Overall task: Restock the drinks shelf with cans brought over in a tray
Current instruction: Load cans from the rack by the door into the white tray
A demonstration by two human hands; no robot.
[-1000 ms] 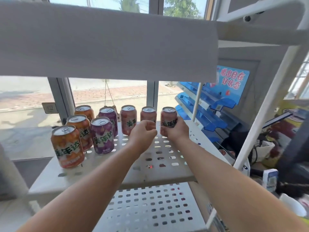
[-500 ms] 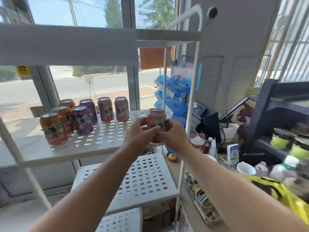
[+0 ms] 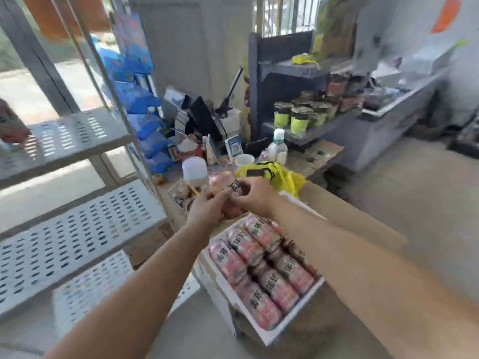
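Both hands hold one pink can [image 3: 225, 183] in the air above the far end of a white tray [image 3: 295, 324]. My left hand [image 3: 207, 208] grips its lower part and my right hand [image 3: 255, 194] grips its right side. The tray holds several pink cans [image 3: 261, 265] lying on their sides in rows. The white perforated drinks shelf [image 3: 64, 141] stands at the left, with blurred cans [image 3: 10, 125] at its far left edge. The whole frame is motion-blurred.
Lower perforated shelves [image 3: 77, 242] sit under the drinks shelf. A cluttered counter behind the tray carries a yellow bag [image 3: 280, 174], a white cup [image 3: 194, 168], a bottle [image 3: 277, 146] and a black screen [image 3: 202, 120]. A dark rack [image 3: 311, 125] with green-labelled jars stands at the right.
The view has swung right from the drinks shelf to the tray. Both hands carried the pink can off the shelf and now hold it over the tray.
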